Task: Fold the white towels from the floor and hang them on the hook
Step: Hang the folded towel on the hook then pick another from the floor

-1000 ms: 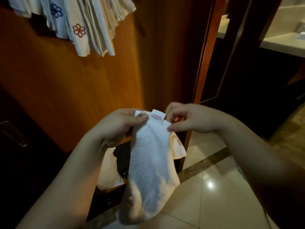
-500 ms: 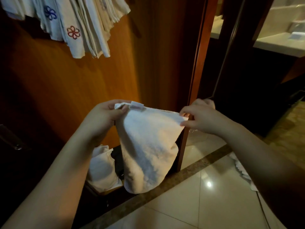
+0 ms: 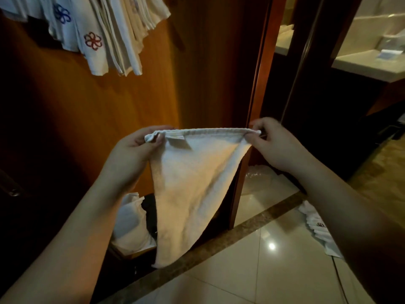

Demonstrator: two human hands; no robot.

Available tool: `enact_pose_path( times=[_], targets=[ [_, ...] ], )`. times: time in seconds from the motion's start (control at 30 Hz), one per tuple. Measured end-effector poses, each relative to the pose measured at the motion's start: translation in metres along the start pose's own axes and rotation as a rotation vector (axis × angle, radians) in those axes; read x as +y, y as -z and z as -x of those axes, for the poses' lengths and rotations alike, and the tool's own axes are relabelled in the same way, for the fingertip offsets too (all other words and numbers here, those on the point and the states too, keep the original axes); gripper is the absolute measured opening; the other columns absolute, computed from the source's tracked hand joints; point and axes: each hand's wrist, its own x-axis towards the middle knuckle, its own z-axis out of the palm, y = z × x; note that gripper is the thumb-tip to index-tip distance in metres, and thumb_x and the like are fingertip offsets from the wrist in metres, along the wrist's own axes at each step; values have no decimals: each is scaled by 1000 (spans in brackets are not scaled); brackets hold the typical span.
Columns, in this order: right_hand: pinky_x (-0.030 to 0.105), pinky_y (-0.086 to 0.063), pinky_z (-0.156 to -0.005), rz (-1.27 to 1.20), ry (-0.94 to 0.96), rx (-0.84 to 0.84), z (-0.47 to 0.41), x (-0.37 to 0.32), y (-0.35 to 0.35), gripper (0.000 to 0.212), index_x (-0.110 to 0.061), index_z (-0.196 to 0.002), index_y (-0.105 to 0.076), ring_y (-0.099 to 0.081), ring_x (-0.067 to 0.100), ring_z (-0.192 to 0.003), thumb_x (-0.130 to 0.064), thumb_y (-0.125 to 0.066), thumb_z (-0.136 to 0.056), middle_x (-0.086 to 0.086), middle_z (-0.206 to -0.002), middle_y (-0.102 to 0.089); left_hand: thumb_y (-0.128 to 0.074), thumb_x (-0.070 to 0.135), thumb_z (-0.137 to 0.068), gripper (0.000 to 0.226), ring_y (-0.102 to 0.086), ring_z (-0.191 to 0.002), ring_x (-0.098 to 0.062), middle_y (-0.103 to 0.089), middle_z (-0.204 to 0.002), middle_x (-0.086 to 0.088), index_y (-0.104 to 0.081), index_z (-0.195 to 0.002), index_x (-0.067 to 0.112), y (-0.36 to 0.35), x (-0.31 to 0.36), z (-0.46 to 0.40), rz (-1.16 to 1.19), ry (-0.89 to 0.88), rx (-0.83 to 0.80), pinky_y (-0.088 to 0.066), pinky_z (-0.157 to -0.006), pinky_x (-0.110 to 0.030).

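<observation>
Head view: left hand (image 3: 135, 150) and right hand (image 3: 269, 145) pinch towel (image 3: 192, 189) corners, hem taut; folding step, next bring corners together.

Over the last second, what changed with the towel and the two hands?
The hands drew apart: the left hand and right hand now stretch the white towel by its top edge, taut, where it hung bunched before. Each keeps its pinch grip. The hung towels on the wall are unchanged.
</observation>
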Motion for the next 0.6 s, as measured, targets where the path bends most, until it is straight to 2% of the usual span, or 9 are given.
enact_pose_path(
  times=[0.03,0.1,0.17,0.23,0.3,0.4,0.5,0.6],
  targets=[
    [20,-39,-60,-14,-24,-45,1,1,-1,8,-37,-99,-47,-54,5,-74,-43,-53,-102,-7,-95,-59,-63,31,-94,18,-70,-99,-17,-76,-106,4,-78,-96,40,-2,-2,0,-3,19,8,-52,-79,-30],
    [23,-40,-50,-108,-5,58,4,3,1,12,-39,-93,-46,-52,7,-59,-39,-53,-102,-3,-80,-60,-64,30,-94,18,-71,-95,-13,-76,-104,4,-78,-95,40,-5,1,-1,-8,27,0,-52,-77,-30],
    [24,-45,-52,-331,25,285,2,-2,9,14,-48,-92,-47,-57,6,-63,-39,-55,-99,-7,-80,-61,-63,32,-91,18,-71,-95,-15,-75,-104,1,-79,-100,34,-5,10,-2,57,13,-26,-56,-75,-27],
    [17,-47,-56,-479,67,398,2,-8,7,21,-60,-97,-45,-63,-3,-75,-40,-54,-98,-26,-90,-64,-62,29,-93,18,-69,-92,-13,-74,-101,3,-79,-98,30,-8,16,-4,114,22,-10,-56,-72,-25],
    [8,-45,-59,-434,75,464,5,-13,-3,25,-58,-111,-44,-62,-11,-79,-35,-50,-103,-41,-97,-59,-59,26,-95,21,-69,-85,-8,-74,-94,10,-80,-93,31,-17,19,-5,136,59,9,-55,-67,-21],
    [2,-41,-61,-321,105,527,10,-3,-12,26,-44,-128,-40,-57,-17,-81,-29,-44,-107,-52,-100,-51,-61,31,-84,20,-71,-79,-6,-75,-89,10,-80,-89,29,-29,21,-1,191,90,-7,-56,-63,-19],
    [-1,-39,-66,-221,140,514,13,9,-6,23,-39,-130,-41,-53,-23,-87,-34,-42,-107,-57,-104,-46,-60,32,-83,22,-71,-82,-9,-76,-93,6,-79,-92,27,-34,22,3,210,91,-28,-57,-65,-21],
    [0,-40,-66,-248,174,546,16,8,4,25,-38,-128,-45,-54,-22,-87,-44,-43,-104,-53,-103,-49,-56,28,-90,25,-71,-81,-8,-76,-91,8,-80,-89,32,-37,25,3,217,85,-49,-56,-64,-20]
  ],
)
